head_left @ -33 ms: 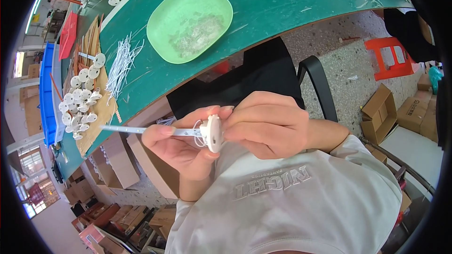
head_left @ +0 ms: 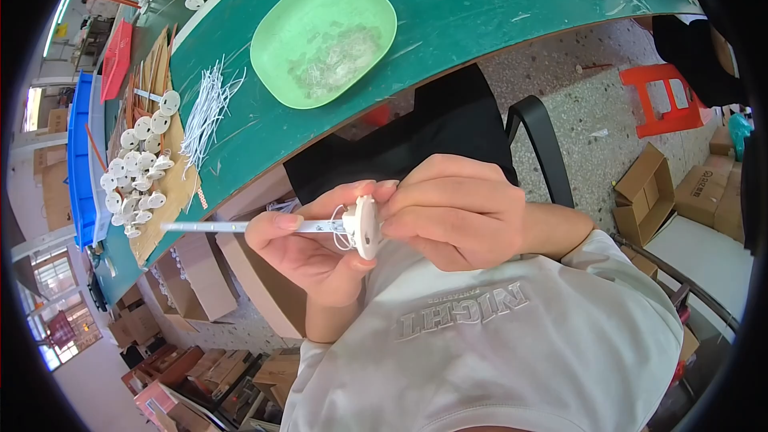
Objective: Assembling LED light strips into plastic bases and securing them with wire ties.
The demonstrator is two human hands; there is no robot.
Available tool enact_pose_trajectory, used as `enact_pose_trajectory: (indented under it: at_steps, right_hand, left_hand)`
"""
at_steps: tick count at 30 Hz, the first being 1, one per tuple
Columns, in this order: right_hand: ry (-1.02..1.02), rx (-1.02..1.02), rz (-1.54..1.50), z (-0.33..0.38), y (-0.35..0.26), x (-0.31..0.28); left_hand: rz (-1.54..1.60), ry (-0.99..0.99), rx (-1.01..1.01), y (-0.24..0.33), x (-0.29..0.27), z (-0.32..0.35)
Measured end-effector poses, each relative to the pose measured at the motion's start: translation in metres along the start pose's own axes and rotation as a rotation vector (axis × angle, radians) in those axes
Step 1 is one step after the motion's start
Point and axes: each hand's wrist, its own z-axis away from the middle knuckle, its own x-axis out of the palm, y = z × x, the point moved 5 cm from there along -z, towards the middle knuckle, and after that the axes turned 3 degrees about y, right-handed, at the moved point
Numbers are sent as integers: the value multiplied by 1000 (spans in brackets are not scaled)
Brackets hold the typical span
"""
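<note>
Above my lap, my left hand [head_left: 302,262] holds a white round cap [head_left: 368,228] on edge between fingers and thumb. A narrow, pale LED strip [head_left: 210,226] runs out from the cap's back, passes between the fingers and points left. Thin white wires [head_left: 340,234] loop where the strip meets the cap. Against the cap's front face, the closed fingertips of my right hand [head_left: 464,212] press together. Whatever they pinch, if anything, is hidden behind the fingers.
A green bowl [head_left: 276,64] holding small clear pieces sits on the green table [head_left: 448,0]. White cut wires [head_left: 210,116] lie left of it, beside several similar round caps [head_left: 140,164] on cardboard. A blue tray [head_left: 80,160] stands farther left. A black chair armrest [head_left: 544,144] is at right.
The strip's free end has swung slightly downward and to the left. The cap and my left hand have shifted a touch to the right; my right hand looks nearly still.
</note>
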Motion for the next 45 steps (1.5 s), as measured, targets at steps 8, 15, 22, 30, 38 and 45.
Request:
enact_pose_trajectory:
  at_steps: [8,15,22,30,38,45]
  right_hand:
    - [-10,-94,168,5,2,1]
    - [-110,-116,220,-5,0,11]
    - [-273,-65,336,-52,29,13]
    - [-98,270,843,-88,119,-86]
    - [-262,295,903,-71,136,-93]
    - [-254,329,850,-73,139,-91]
  left_hand:
    - [-1,48,-35,-11,-5,5]
    - [-91,17,93,-8,-4,6]
    - [-556,151,179,54,-57,-40]
    - [-1277,396,-151,242,-282,-131]
    - [-1783,595,-692,283,-368,-164]
    - [-1820,549,-761,261,-388,-192]
